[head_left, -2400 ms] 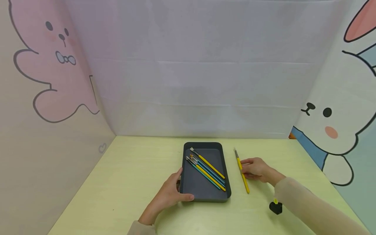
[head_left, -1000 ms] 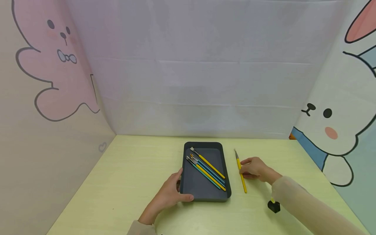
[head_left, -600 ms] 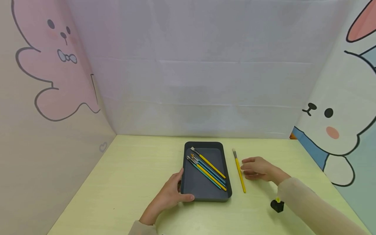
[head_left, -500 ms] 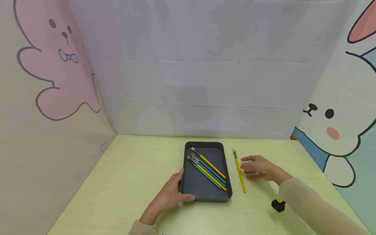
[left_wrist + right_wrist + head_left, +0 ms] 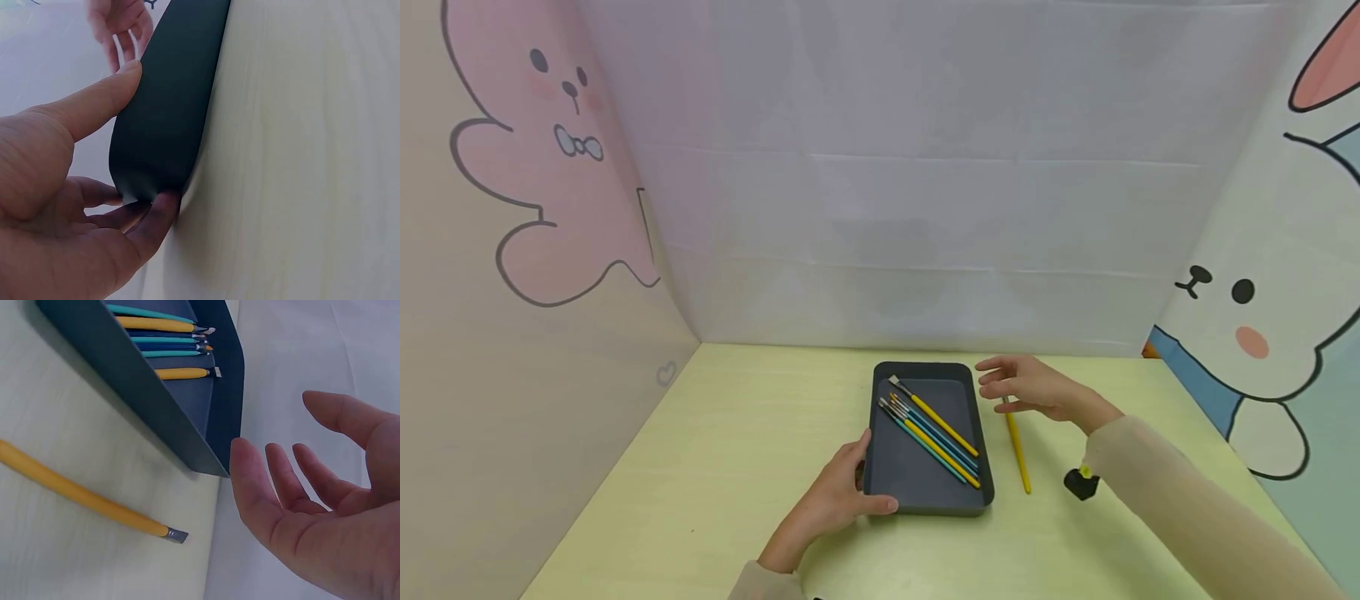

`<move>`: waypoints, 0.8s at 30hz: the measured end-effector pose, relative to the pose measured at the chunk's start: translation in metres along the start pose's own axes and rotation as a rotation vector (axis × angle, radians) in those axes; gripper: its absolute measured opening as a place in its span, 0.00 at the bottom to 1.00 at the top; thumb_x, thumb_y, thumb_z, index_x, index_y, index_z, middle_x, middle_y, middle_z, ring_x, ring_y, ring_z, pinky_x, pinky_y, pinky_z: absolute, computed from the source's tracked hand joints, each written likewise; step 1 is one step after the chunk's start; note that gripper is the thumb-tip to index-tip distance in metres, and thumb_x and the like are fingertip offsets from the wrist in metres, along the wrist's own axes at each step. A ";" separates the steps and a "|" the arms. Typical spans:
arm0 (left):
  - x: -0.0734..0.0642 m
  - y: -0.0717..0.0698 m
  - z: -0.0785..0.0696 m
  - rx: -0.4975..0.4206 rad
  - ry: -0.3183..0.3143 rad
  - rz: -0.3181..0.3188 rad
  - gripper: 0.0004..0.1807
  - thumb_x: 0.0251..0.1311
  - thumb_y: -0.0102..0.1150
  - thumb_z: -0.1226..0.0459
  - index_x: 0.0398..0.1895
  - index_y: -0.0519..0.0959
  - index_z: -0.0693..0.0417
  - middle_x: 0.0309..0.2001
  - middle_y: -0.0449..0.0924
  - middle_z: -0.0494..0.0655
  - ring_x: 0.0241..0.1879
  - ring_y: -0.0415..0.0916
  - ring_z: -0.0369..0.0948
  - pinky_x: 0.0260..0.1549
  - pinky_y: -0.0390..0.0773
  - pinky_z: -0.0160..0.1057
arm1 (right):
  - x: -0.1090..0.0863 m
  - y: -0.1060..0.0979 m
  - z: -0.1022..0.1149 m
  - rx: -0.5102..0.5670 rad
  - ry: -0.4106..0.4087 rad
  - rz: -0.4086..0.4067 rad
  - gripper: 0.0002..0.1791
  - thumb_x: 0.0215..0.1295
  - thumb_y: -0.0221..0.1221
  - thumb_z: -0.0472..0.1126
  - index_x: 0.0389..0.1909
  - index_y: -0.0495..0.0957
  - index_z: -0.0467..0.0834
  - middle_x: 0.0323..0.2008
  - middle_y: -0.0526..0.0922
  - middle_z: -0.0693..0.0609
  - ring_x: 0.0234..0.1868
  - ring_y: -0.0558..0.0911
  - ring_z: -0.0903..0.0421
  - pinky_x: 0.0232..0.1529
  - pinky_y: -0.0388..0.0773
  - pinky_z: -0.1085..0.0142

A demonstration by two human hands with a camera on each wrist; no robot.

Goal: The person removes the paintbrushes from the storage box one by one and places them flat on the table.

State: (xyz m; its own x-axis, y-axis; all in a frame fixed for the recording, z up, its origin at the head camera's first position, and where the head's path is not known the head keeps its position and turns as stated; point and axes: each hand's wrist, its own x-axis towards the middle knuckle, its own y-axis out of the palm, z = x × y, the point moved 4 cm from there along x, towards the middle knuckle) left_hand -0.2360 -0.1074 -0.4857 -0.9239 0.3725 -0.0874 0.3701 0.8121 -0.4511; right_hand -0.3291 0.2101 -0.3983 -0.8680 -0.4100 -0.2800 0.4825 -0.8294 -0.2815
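Centrally, a dark tray (image 5: 917,496) is set on a pale table (image 5: 760,433), and the clock face is read around it. Within the tray, yellow, teal and blue brushes (image 5: 942,453) are laid aslant, bristles pointed toward half past ten, handles toward half past four.

At eight o'clock, the tray's near corner is gripped by the left hand (image 5: 831,492): the thumb is placed at the rim, and the fingers are curled against the corner.

At three o'clock, just beside the tray, a loose yellow brush (image 5: 1017,450) is laid on the table, its handle end turned between five and six o'clock. At two o'clock, the right hand (image 5: 1033,387) is held raised over that brush's upper end, fingers and thumb apart, with nothing grasped. By its sleeve (image 5: 1187,500), a small black object (image 5: 1081,484) is seen.

Behind, a white sheet (image 5: 887,167) is hung; a pink bear (image 5: 557,217) is pictured at ten o'clock, a white rabbit (image 5: 1270,333) at two.
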 end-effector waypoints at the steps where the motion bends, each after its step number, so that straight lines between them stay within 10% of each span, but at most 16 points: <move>1: 0.000 0.000 0.000 0.001 0.001 0.000 0.66 0.54 0.84 0.57 0.87 0.46 0.61 0.78 0.58 0.67 0.68 0.72 0.54 0.65 0.78 0.53 | 0.003 0.003 0.003 0.000 -0.003 0.008 0.37 0.78 0.63 0.39 0.80 0.59 0.34 0.75 0.65 0.29 0.70 0.74 0.33 0.66 0.80 0.46; 24: -0.004 -0.001 -0.004 -0.020 0.019 -0.005 0.66 0.54 0.84 0.58 0.86 0.46 0.63 0.76 0.59 0.70 0.69 0.72 0.57 0.63 0.79 0.54 | 0.055 0.047 0.006 -0.137 -0.057 0.041 0.37 0.71 0.65 0.32 0.78 0.63 0.31 0.73 0.67 0.27 0.67 0.77 0.36 0.64 0.80 0.44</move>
State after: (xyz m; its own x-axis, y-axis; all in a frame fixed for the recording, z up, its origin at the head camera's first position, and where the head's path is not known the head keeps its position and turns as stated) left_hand -0.2321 -0.1078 -0.4813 -0.9237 0.3769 -0.0686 0.3679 0.8227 -0.4334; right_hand -0.3550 0.1464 -0.4219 -0.8505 -0.4667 -0.2425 0.5259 -0.7533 -0.3949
